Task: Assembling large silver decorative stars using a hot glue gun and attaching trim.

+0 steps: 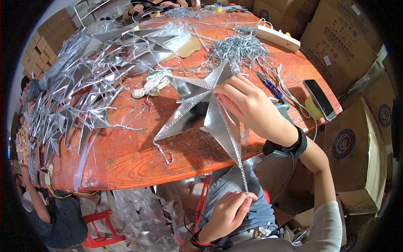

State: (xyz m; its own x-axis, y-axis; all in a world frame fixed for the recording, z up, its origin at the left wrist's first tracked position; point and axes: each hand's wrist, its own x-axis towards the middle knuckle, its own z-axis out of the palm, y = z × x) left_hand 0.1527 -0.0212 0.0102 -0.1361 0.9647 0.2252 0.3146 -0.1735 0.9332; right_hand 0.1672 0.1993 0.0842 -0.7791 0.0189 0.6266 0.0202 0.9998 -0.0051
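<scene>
Head view: right hand (247, 98) is pinching the middle of a silver star (197, 109), which is sitting over the near half of the red-brown table (138, 164). Left hand (226, 212) is closing thumb and fingers on the end of a silver beaded strand (242, 170), below the table edge.

Surroundings: silver star heap (96, 63) is crowding the left side; tinsel pile (239, 48) is lying beyond the star. White knit glove (153, 83) is lying just beside the star's left points. White cable (279, 75) is looping between blue-handled cutter (273, 88) and phone (319, 98), cluttering the right side. Right hand is blocking part of the star.

Counts: one star in hand, one phone, one cutter, one power strip (277, 38), one red stool (100, 242). Heap is overlapping too much to count. At least two co-workers (63, 220) are showing; several cardboard boxes (348, 147) are standing at right.
</scene>
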